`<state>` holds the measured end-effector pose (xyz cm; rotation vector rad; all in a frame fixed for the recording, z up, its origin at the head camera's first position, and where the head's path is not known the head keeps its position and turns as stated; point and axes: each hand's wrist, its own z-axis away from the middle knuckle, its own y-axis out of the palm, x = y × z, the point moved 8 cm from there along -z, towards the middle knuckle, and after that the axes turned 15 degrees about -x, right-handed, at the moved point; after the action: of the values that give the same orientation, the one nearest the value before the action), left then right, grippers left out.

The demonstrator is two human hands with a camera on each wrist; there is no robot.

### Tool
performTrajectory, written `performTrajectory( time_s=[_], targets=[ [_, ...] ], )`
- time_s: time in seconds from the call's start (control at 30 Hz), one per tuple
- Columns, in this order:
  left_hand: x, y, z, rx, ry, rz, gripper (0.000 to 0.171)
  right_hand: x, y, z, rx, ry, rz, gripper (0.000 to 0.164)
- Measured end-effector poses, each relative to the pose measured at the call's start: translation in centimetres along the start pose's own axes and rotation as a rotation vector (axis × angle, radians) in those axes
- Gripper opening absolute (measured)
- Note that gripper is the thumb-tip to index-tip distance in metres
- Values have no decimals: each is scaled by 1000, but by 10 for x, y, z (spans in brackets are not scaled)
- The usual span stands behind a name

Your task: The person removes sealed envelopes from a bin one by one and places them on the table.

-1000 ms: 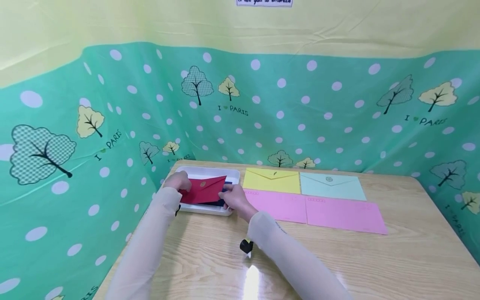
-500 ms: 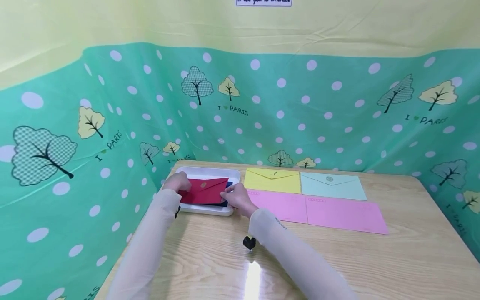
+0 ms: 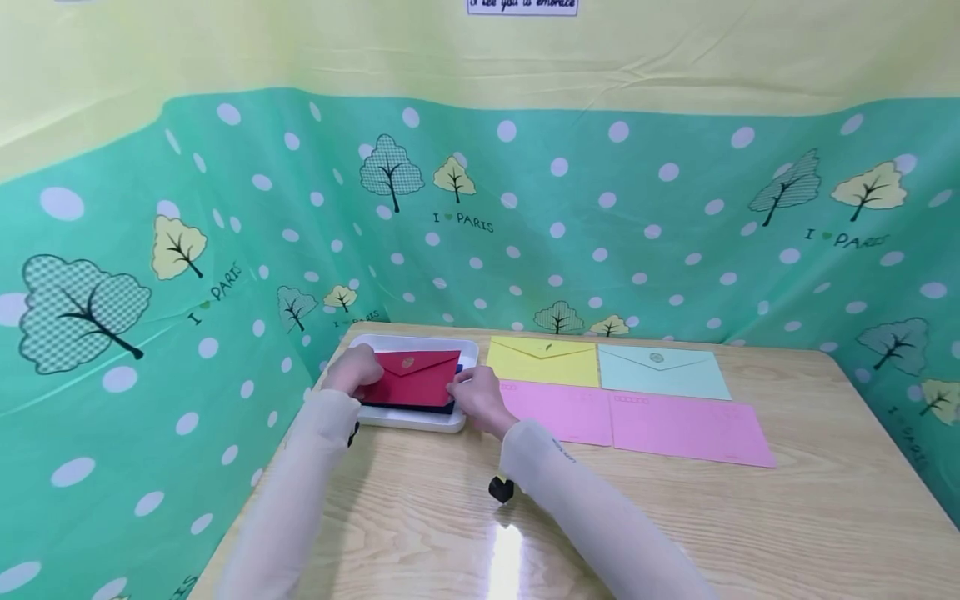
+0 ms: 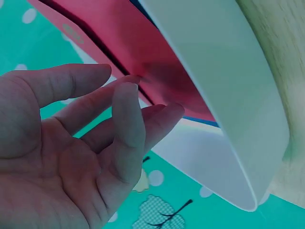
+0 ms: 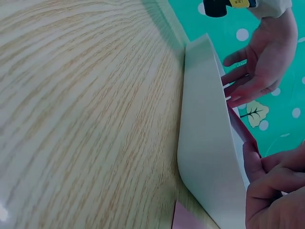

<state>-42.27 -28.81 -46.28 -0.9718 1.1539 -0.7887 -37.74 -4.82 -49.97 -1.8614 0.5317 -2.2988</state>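
A red envelope (image 3: 416,379) with a gold seal lies over the white tray (image 3: 446,422) at the back left, a dark blue edge (image 3: 420,409) showing beneath it. My right hand (image 3: 480,396) pinches the envelope's right edge between thumb and fingers; the right wrist view shows this grip close above the tray wall (image 5: 205,119). At the other end is my left hand (image 3: 354,371). In the left wrist view its fingers (image 4: 126,114) are loosely bent, fingertips right at the envelope's edge, the thumb apart from it. Another red surface (image 4: 157,67) shows below the upper flap there.
Right of the tray lie a yellow envelope (image 3: 543,371) and a mint one (image 3: 663,381), with two pink envelopes (image 3: 562,417) in front of them. A green dotted cloth (image 3: 247,333) hangs along the left and back of the wooden table (image 3: 420,517).
The red envelope has turned straighter with the tray, its right end shifting slightly right. My right hand has moved a little right with it; the left has stayed nearly still.
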Motion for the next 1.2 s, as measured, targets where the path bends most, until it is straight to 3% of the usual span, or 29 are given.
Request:
performTrajectory(
  time_s=[0.13,0.27,0.4,0.53,0.87,1.2],
  targets=[
    [-10,-4,11,-74,44,41,10,0,-6,0,-2,-13,-20,6],
    [-26,-6,24,-183,104,74,25,-3,-11,2,11,21,-42,6],
    [-42,-8,43,-279,125,117,33,-7,-11,5,32,59,-66,7],
    [-58,-9,63,-349,144,139,29,-8,-12,5,40,41,-101,6],
    [-84,-4,111,-314,227,172,7,-18,-24,5,-3,33,-116,8],
    [-83,2,126,-329,252,203,6,-30,-38,5,-8,45,-165,10]
  ],
)
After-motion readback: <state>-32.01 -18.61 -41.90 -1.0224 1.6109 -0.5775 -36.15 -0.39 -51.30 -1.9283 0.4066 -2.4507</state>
